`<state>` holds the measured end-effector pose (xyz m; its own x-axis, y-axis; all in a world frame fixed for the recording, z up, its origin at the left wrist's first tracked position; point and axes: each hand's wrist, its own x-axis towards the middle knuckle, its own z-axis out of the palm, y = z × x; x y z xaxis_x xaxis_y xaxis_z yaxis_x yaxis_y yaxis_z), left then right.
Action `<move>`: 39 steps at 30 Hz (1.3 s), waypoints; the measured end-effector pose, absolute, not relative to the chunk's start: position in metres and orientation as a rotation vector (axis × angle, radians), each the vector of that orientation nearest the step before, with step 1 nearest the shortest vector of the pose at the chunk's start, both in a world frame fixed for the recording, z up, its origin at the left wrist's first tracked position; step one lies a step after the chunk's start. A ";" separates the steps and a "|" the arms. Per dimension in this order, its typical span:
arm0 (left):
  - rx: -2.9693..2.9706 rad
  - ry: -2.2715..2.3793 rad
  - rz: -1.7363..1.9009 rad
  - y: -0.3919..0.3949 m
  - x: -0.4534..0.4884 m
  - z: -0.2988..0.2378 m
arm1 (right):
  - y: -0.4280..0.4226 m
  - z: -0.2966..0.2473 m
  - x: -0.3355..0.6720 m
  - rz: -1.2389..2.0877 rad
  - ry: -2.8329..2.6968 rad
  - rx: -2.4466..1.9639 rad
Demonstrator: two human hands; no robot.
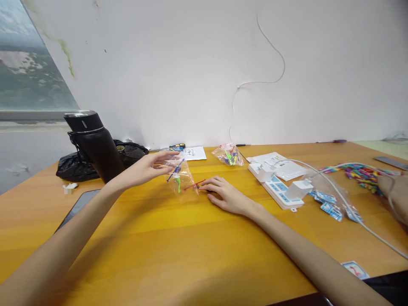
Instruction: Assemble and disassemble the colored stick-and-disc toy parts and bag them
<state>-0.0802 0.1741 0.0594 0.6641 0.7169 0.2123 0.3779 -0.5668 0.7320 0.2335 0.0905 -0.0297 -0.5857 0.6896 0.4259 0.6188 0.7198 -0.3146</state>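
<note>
My left hand [156,166] pinches the upper part of a clear plastic bag [188,174], which hangs just over the table. A thin blue plastic piece [176,171] and a bright green one [178,184] show in or behind the film. At the bag's lower right, a slim red plastic stick [193,185] slants up to the fingertips of my right hand [225,194]. That hand rests low on the table, its fingers bent around the stick's end. Whether the stick lies inside the bag cannot be made out.
A black bottle [95,144] stands left beside a black plastic bag [76,165] and a phone [76,208]. Another filled clear bag [230,155] lies behind. Rightward are a power strip [280,193], cables, colourful pieces [363,174] and another person's hand [393,191].
</note>
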 end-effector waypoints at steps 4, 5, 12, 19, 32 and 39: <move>2.304 0.863 0.704 0.162 -0.072 0.062 | 0.090 -0.029 0.232 0.176 -2.414 -0.998; 2.343 0.875 0.698 0.160 -0.071 0.063 | 0.090 -0.029 0.232 0.174 -2.417 -0.999; 2.457 0.906 0.424 0.164 -0.072 0.056 | 0.091 -0.032 0.233 0.154 -2.432 -1.012; 2.471 0.883 0.345 0.184 -0.075 0.035 | 0.088 -0.027 0.228 0.131 -2.403 -0.977; 2.386 0.985 0.970 0.162 -0.060 0.051 | 0.064 -0.013 0.199 0.097 -2.434 -0.783; 2.513 0.965 1.124 0.148 -0.053 0.054 | 0.052 -0.024 0.175 0.143 -2.638 -0.638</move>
